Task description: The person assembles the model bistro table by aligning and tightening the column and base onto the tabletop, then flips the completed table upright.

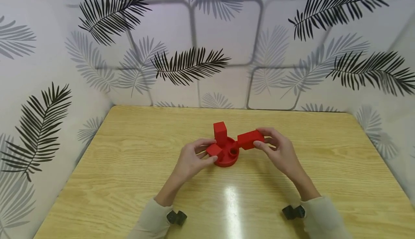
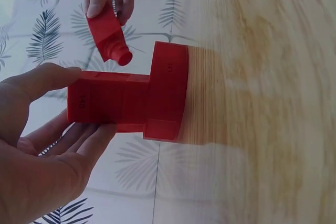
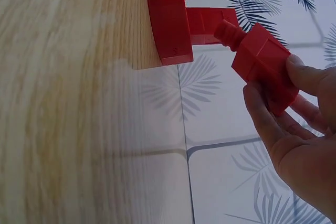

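A round red base (image 1: 227,164) stands on the table with a round socket (image 1: 233,152) showing on its right side. My left hand (image 1: 189,162) pinches a red rectangular block (image 1: 214,150) that stands upright in the base, thumb and fingers on opposite sides. Behind it another red block (image 1: 220,133) rises from the base, untouched. Above the base's right side, my right hand (image 1: 284,154) holds a third red block (image 1: 250,140) tilted. From this block a ridged round peg (image 3: 229,35) points toward the base, apart from it in the right wrist view.
The wooden table (image 1: 129,181) reaches back to a wall (image 1: 223,87) with a leaf pattern. Dark wrist cameras (image 1: 176,217) sit at both cuffs, close above the tabletop.
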### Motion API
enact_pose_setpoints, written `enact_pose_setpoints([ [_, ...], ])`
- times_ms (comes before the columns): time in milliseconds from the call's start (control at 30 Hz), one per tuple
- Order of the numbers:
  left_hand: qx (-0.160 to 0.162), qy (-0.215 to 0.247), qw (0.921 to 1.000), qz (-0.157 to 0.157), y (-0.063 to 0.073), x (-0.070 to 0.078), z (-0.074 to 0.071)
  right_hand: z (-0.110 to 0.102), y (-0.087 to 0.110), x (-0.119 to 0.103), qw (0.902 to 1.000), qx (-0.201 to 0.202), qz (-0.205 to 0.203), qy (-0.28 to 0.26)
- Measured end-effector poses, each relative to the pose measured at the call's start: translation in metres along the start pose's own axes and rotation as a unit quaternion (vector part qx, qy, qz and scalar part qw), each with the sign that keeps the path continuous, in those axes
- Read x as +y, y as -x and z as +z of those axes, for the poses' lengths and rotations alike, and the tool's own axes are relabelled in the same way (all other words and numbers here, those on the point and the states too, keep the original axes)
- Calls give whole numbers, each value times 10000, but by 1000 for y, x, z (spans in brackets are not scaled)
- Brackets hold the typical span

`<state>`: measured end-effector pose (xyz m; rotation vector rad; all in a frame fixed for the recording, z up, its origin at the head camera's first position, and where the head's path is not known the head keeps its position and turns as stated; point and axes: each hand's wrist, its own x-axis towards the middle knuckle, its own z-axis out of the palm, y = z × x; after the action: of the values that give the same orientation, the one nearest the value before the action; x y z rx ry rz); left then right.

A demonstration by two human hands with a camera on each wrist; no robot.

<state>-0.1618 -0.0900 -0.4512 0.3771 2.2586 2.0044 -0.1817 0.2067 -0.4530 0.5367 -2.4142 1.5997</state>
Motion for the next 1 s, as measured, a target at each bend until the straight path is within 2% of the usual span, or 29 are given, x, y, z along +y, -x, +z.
enact_pose_setpoints([
  [133, -62, 77, 9999, -41, -2, -2, -3, 5, 2, -1, 9998, -110, -26, 144],
  [400, -270, 219, 9993, 109, -8, -6, -6, 12, 3, -5, 9996, -116, -85, 249],
  [700, 42, -3, 9999, 149, -9, -6, -5, 16, 5, 1, 9990, -176, -240, 340],
  [1000, 250, -83, 9994, 245, -10, -10, -4, 19, 5, 1, 9983, -384, -448, 7],
])
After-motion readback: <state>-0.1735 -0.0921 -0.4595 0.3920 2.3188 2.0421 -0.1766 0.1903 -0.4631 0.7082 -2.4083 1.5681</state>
